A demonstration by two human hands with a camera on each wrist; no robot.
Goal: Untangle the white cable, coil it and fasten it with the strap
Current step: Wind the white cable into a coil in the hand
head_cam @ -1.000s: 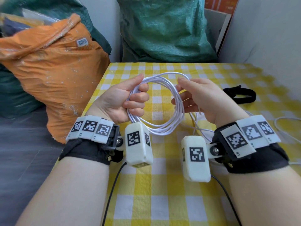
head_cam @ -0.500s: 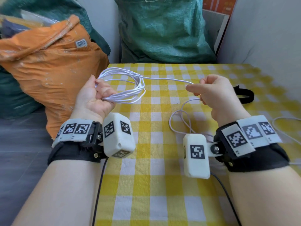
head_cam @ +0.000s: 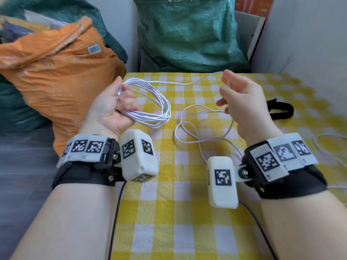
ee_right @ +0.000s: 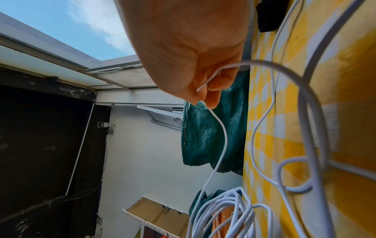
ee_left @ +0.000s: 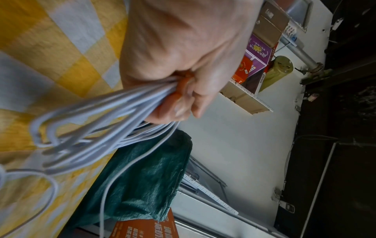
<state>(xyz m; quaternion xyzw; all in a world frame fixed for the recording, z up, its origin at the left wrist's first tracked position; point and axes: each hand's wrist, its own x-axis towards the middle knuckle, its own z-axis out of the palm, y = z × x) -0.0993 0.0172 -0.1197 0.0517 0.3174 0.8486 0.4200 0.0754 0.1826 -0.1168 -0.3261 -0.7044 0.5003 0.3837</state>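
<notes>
White cable (head_cam: pixel 150 102) sits as a bundle of loops clamped in our left hand (head_cam: pixel 112 107), fingers curled round it. Our right hand (head_cam: pixel 242 102) is well apart to the right, pinching the single strand that runs across from the top of the bundle. More slack lies looped on the checked cloth (head_cam: pixel 169 212) between and below the hands. Black strap (head_cam: pixel 279 109) lies just right of the right hand, untouched.

Step in hand, as we judge it: feed the next loop. We bring the right hand across to the left, match loop size to the bundle, keep the strand lightly taut so the slack loops on the cloth don't cinch into a knot.

Left wrist view shows what head view hides: fingertips (ee_left: pixel 181 111) folded tight over the strands. Right wrist view shows the pinch itself, cable (ee_right: pixel 219 128) leaving thumb and forefinger, and the crossing in the slack.
</notes>
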